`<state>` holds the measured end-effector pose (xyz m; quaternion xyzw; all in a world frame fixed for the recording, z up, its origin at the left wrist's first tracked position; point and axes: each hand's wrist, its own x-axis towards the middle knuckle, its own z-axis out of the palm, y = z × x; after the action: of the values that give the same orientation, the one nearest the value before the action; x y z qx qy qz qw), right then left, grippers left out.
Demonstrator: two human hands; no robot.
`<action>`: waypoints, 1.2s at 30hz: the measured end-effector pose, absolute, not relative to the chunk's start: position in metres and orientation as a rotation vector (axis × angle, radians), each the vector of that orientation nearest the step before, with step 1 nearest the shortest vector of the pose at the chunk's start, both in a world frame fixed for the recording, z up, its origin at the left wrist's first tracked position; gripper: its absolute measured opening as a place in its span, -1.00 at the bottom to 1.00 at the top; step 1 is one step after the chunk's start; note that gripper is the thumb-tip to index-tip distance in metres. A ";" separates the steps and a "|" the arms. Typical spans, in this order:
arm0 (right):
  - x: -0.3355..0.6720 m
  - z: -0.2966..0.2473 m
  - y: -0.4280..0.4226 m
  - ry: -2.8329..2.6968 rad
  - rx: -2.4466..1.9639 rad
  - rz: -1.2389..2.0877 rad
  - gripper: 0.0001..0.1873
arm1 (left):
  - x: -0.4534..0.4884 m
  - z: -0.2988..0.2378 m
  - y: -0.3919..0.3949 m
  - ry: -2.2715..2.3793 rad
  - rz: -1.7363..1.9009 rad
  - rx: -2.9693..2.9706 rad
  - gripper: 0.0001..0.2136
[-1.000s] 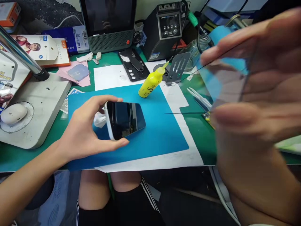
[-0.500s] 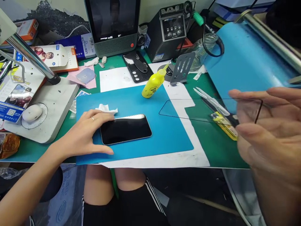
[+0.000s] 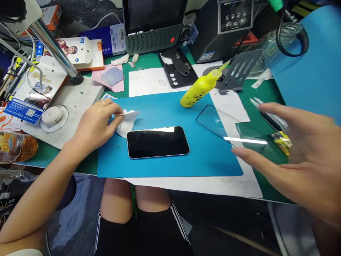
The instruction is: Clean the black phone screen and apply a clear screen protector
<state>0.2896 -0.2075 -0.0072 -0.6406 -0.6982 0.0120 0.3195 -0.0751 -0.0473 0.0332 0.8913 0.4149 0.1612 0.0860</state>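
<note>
My left hand (image 3: pixel 97 121) pinches a crumpled white tissue (image 3: pixel 126 124) between thumb and fingers, raised above the left part of the blue mat (image 3: pixel 160 169). Beside it lies a phone (image 3: pixel 158 143), its dark screen facing up and a light reflected along its top edge. At the mat's right side is a clear glass screen protector (image 3: pixel 218 122) with a thin black border. My right hand (image 3: pixel 295 153), slightly blurred, is spread at its right end; thumb and index finger are wide apart, the thumb tip overlapping the border. Whether the thumb touches the glass is unclear.
Behind the phone, a yellow squeeze bottle (image 3: pixel 199 89) leans in front of a dark metal stand (image 3: pixel 239 71). A black phone part (image 3: pixel 178 67) lies on white paper. Tweezers (image 3: pixel 269 113) are at right, a lamp base (image 3: pixel 87 94) at left.
My left hand has left the phone's edge and picked up the tissue. My right hand has opened from its grip on the screen protector, which is now lower and tilted differently. The view has shifted.
</note>
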 end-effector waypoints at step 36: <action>0.229 -0.017 -0.140 -2.417 -1.139 0.349 -0.12 | -0.059 0.008 -0.173 1.046 0.367 2.931 -0.41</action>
<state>0.2287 -0.1400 -0.0169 -0.4123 -0.8746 0.1264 0.2216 -0.0588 -0.1734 0.0075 0.9353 0.3338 0.1170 0.0038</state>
